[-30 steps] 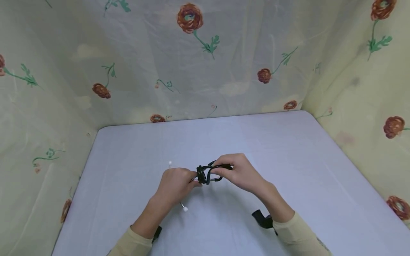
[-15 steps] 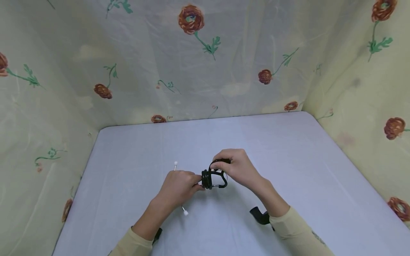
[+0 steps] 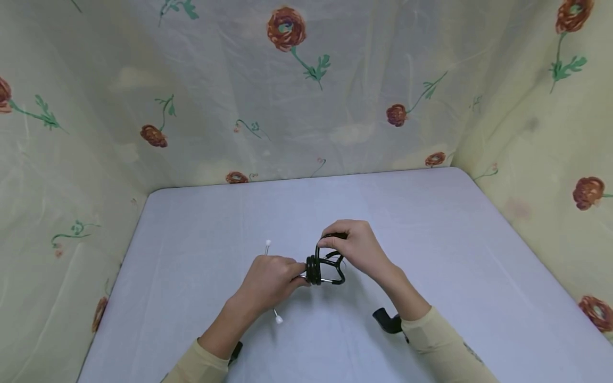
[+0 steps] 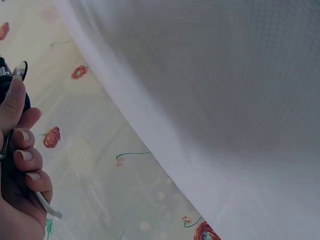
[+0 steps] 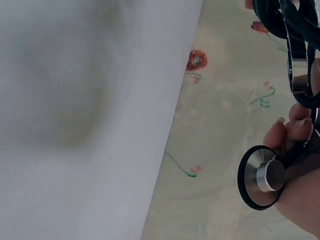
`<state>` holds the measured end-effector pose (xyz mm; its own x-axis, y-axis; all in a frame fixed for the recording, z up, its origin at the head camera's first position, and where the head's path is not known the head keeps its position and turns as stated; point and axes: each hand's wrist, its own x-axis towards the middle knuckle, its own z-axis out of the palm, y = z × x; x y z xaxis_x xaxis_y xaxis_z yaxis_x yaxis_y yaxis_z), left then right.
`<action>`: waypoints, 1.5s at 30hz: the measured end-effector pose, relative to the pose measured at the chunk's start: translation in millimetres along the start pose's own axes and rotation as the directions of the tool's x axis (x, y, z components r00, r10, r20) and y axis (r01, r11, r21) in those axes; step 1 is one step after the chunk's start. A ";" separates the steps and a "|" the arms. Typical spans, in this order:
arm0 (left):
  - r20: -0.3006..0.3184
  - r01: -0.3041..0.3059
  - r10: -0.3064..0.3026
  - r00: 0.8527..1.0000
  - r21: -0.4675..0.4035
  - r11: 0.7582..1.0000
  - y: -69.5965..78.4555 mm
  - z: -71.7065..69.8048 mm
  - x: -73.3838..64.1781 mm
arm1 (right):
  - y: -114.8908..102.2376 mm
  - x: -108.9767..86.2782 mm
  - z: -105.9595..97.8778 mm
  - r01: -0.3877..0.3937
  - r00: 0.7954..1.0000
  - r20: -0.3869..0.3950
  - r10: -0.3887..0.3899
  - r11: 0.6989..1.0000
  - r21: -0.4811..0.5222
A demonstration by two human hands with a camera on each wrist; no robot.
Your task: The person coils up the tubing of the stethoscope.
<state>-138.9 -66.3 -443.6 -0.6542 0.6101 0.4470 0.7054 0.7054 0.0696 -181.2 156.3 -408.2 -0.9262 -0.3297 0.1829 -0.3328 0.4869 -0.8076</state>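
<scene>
A black stethoscope point(image 3: 313, 270) is held up over the table between both hands, its tubing wound in several turns around its own folded length. My left hand point(image 3: 269, 277) grips the metal ear tubes, whose white ear tips point(image 3: 268, 243) stick out on either side of the fist. In the left wrist view, its fingers point(image 4: 27, 160) curl round the bundle. My right hand point(image 3: 358, 249) pinches a free stretch of tubing up and to the right of the coil. The round chest piece point(image 5: 272, 175) hangs beside the right palm in the right wrist view.
A white-covered table point(image 3: 201, 223) lies beneath both hands. Cream flowered curtain point(image 3: 354, 69) encloses it at the back and sides. Under the right forearm shows a black curved piece point(image 3: 387, 322), and a smaller black piece point(image 3: 235, 352) under the left.
The tubing turns have drawn together into a tighter coil. My right hand has risen slightly, pulling the free tubing upward. Both hands have shifted a little to the right.
</scene>
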 end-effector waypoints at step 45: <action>-0.194 0.177 -0.240 0.951 -0.294 0.939 3.8 -3.6 6.8 | 21.1 -28.1 10.0 -0.151 0.979 0.194 0.068 0.878 0.453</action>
<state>-139.8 -60.8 -437.1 -0.7387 0.3411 0.5814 0.6269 0.6645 0.4067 -160.5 167.8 -436.0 -0.8945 -0.4468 0.0149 -0.0719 0.1110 -0.9912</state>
